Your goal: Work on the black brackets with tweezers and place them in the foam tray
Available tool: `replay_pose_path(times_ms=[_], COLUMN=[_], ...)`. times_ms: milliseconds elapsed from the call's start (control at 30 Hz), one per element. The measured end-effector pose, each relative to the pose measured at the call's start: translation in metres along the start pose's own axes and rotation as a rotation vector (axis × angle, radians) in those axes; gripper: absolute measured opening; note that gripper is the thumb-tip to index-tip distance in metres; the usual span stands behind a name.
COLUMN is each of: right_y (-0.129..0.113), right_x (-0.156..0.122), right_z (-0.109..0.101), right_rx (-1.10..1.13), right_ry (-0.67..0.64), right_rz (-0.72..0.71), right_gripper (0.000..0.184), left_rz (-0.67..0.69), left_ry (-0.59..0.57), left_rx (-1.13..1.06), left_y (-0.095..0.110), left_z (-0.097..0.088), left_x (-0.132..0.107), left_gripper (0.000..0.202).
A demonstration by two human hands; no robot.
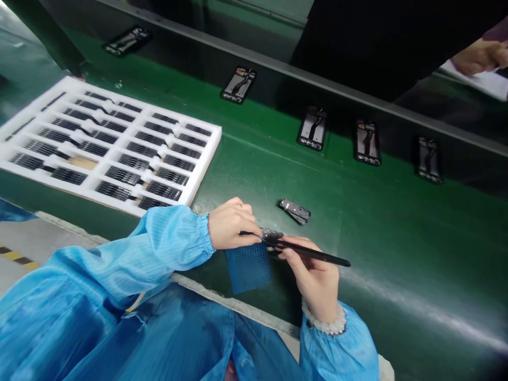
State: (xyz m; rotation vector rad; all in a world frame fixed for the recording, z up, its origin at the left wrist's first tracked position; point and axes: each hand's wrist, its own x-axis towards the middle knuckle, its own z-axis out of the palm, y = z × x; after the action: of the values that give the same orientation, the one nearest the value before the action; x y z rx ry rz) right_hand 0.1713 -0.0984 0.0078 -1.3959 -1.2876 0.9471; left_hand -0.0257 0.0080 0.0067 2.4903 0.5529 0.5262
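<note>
My left hand [229, 224] is closed, its fingers pinching a small black part [272, 234] just above the green belt [397, 233]. My right hand [313, 278] is closed around black tweezers [317, 255], whose tips meet the small part while the long end points right. Both arms wear blue sleeves. A blue dotted sheet [248, 267] lies under and below the hands. Another small black part [295, 210] rests on the belt a little beyond my right hand.
A white foam tray [204, 159] with several rows of black parts sits at the left. Several black phone frames [313, 128] lie along the belt's far side. Another person's hand [478, 55] shows at the top right.
</note>
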Motion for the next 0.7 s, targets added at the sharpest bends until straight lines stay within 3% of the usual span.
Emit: replay_pose_path(times_ms=[233, 700], right_y=[0.0017, -0.0034], right_x=[-0.0014, 0.0015], right_z=[-0.0005, 0.0006], right_rx=[-0.046, -0.015], right_ry=[-0.064, -0.070], right_rz=[0.002, 0.062], right_gripper=[0.019, 0.014], left_rz=[0.016, 0.037], left_ry=[-0.009, -0.035], left_rx=[0.049, 0.073], left_y=[0.0016, 0.0032], left_z=[0.0001, -0.0006], left_x=[-0.0006, -0.0012], left_gripper=[0.019, 0.022])
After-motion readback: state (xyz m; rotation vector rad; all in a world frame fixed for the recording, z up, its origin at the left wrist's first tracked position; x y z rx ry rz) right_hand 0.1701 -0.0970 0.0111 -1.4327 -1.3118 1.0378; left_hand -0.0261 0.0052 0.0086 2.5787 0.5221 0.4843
